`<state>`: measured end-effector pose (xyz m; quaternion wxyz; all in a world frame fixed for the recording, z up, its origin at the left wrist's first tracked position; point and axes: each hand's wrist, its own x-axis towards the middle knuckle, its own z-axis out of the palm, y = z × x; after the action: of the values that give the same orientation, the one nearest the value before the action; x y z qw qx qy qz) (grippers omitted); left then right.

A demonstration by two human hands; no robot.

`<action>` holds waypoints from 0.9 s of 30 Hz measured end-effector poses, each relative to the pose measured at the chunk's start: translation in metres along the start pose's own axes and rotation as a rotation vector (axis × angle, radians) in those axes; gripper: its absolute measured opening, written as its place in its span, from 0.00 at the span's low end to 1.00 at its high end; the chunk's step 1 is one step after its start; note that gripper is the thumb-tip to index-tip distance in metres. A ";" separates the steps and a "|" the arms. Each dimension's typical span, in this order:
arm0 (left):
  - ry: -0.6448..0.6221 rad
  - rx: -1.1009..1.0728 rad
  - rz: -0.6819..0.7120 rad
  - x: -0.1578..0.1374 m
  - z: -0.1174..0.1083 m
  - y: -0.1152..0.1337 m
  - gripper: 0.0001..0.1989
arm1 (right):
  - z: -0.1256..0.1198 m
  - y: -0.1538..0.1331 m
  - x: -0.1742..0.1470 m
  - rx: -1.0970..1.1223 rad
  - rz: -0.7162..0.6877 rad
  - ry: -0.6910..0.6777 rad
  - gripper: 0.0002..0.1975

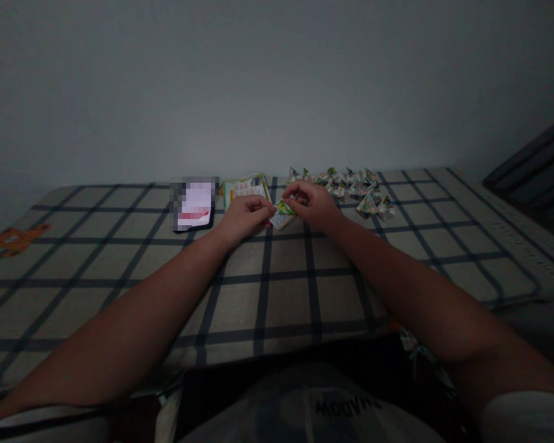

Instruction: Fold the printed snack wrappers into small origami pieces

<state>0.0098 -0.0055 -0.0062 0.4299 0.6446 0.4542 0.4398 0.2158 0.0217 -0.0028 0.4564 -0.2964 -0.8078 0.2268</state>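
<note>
Between my two hands is a small folded piece of printed paper (pixel 282 216), white and green, just above the checked cloth. My left hand (pixel 248 215) pinches its left edge between thumb and fingers. On the other side, my right hand (pixel 311 203) has thumb and forefinger closed on its upper right part, the remaining fingers curled. Behind my left hand lies a stack of printed paper sheets (pixel 244 187) with green and yellow edges. Several folded paper pieces (pixel 351 181) with pointed corners stand in a cluster beyond and right of my right hand.
A phone (pixel 196 206) with a lit, blurred screen lies left of the paper stack. The checked cloth (pixel 286 295) covers the surface up to a plain wall (pixel 277 86). An orange printed figure (pixel 16 240) shows at far left. Dark slats (pixel 535 166) stand at right.
</note>
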 end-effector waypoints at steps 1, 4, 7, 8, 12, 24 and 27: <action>-0.007 0.016 0.009 0.000 0.000 0.000 0.10 | 0.000 -0.001 0.000 0.000 0.001 -0.008 0.06; -0.038 0.078 0.036 0.000 -0.001 0.001 0.13 | -0.001 -0.001 0.000 0.015 -0.032 -0.039 0.07; -0.040 0.114 0.055 0.000 -0.002 0.001 0.14 | 0.002 0.001 -0.001 0.052 -0.017 -0.047 0.08; -0.033 0.118 0.062 0.001 -0.002 0.000 0.14 | 0.003 0.002 -0.001 0.076 0.007 -0.042 0.08; 0.005 0.125 0.127 0.003 -0.004 -0.005 0.14 | 0.008 0.008 0.001 0.179 0.127 0.006 0.14; 0.016 0.054 0.081 0.000 -0.002 0.002 0.15 | -0.002 -0.009 0.001 0.009 0.175 -0.082 0.18; 0.007 0.039 0.068 0.000 -0.002 0.001 0.16 | -0.002 -0.010 0.002 -0.015 0.174 -0.089 0.18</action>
<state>0.0080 -0.0049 -0.0048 0.4007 0.6663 0.4419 0.4475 0.2145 0.0161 0.0057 0.3962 -0.3583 -0.8002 0.2727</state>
